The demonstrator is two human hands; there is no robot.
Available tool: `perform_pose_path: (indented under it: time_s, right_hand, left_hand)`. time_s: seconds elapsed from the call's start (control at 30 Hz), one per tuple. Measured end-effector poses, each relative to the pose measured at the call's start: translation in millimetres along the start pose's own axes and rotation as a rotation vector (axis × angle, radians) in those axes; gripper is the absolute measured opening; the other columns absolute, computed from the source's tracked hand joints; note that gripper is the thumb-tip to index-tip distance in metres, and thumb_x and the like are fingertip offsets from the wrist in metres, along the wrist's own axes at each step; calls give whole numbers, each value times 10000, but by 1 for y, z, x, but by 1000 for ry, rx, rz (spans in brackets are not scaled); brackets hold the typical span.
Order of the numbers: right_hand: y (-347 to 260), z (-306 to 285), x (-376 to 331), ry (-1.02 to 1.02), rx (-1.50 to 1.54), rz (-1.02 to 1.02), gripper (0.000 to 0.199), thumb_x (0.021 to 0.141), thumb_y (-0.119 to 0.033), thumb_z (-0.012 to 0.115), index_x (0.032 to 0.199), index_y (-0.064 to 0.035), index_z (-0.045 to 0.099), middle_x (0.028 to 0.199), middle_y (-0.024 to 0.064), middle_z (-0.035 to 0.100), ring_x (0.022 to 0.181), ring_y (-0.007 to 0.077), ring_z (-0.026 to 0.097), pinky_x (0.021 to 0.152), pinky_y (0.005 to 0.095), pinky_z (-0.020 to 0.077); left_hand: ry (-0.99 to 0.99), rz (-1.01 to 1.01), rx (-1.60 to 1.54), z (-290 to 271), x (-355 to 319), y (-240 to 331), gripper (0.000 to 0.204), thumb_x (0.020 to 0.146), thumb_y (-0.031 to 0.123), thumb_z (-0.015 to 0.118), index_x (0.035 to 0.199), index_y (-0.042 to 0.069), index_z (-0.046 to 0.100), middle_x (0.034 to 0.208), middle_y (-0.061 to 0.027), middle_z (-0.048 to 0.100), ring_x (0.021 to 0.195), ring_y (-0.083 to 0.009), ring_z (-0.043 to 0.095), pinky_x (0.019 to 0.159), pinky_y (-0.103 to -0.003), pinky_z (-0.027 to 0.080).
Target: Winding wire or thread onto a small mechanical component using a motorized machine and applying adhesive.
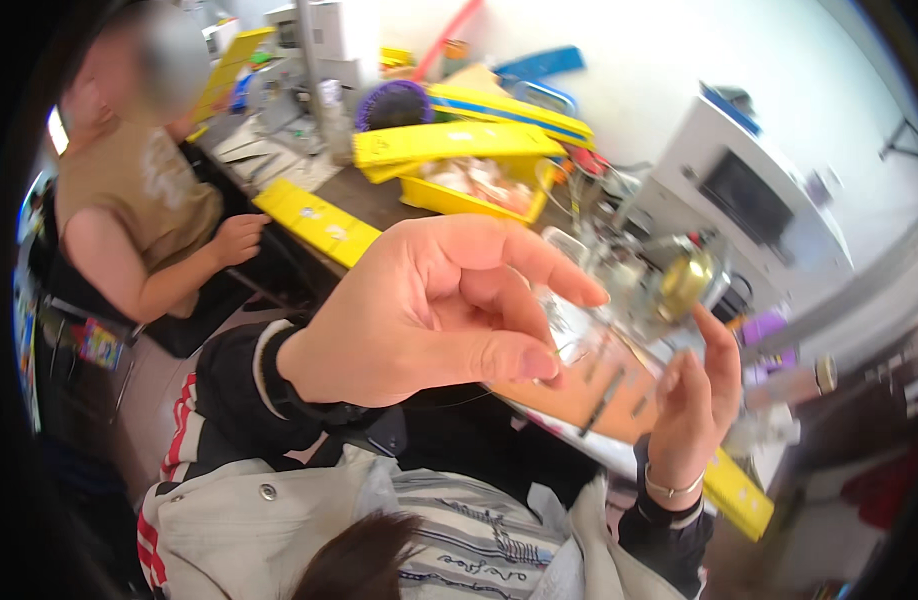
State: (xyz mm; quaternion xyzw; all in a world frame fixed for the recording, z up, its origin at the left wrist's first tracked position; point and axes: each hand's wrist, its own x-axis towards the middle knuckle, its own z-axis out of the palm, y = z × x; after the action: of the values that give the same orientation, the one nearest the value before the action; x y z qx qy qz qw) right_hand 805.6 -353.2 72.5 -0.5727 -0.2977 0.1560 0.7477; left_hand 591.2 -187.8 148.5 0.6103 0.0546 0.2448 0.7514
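Observation:
My left hand [419, 310] is raised in the middle of the view, thumb and middle finger brought together in a pinch and the forefinger stretched out above. Whatever lies at the pinch is too small to name. Below the thumb, a fine pale strand [459, 402] curves through the air. Farther right, my right hand [694, 405] is lifted over the bench's edge, its fingers bent but apart, with nothing visible in them. Under both hands lies an orange-brown work mat [619, 405] with a dark slim tool [604, 400] on it.
A yellow bin [469, 203] of pale pieces stands at the back, with yellow trays [459, 143] stacked over it. A round brass-coloured part [684, 283] sits on equipment beside a white machine [744, 190]. At left, another person [144, 220] sits by the bench.

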Motion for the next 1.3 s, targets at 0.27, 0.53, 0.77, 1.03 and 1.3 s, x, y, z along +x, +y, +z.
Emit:
perform_pose_path:
  time_s: [0.27, 0.53, 0.77, 1.03, 1.3]
  right_hand:
    - [-46, 21, 9, -642, 160, -154, 229, 909, 16, 646, 1137, 37, 650, 1261, 110, 542, 792, 49, 568, 674, 195, 445]
    - [-39, 21, 1, -660, 144, -172, 150, 930, 13, 665, 1079, 24, 650, 1159, 104, 555, 902, 118, 650, 809, 257, 518]
    - [-84, 8, 2, -339, 254, -35, 124, 997, -109, 580, 1042, -8, 636, 1084, 93, 668, 621, 59, 502, 576, 211, 400]
    - [-209, -90, 83, -235, 449, -220, 181, 1004, -76, 528, 1102, 60, 594, 1138, 136, 666, 575, 38, 498, 517, 187, 414]
    - [-404, -216, 111, -70, 273, -557, 165, 973, 16, 546, 1104, 115, 556, 1168, 179, 642, 587, 65, 544, 557, 176, 506]
  left_hand:
    - [-212, -151, -133, 21, 28, -23, 642, 790, 1, 795, 1292, -55, 400, 740, -79, 682, 724, -165, 674, 683, -279, 574]
    - [-266, -144, -323, 27, 35, -41, 605, 862, 74, 769, 1349, -12, 420, 857, -56, 683, 788, -120, 674, 696, -228, 524]
    - [-352, -54, -336, 34, 31, -47, 580, 891, 98, 742, 1370, -11, 433, 846, -58, 677, 819, -118, 671, 688, -237, 512]
    - [-307, -229, 29, -8, 9, -65, 212, 858, -31, 691, 1067, -30, 653, 847, -60, 693, 738, -114, 673, 719, -248, 560]
    - [-136, -265, 189, -73, 11, -111, 93, 877, -48, 652, 963, -36, 684, 856, -76, 709, 758, -101, 675, 716, -219, 537]
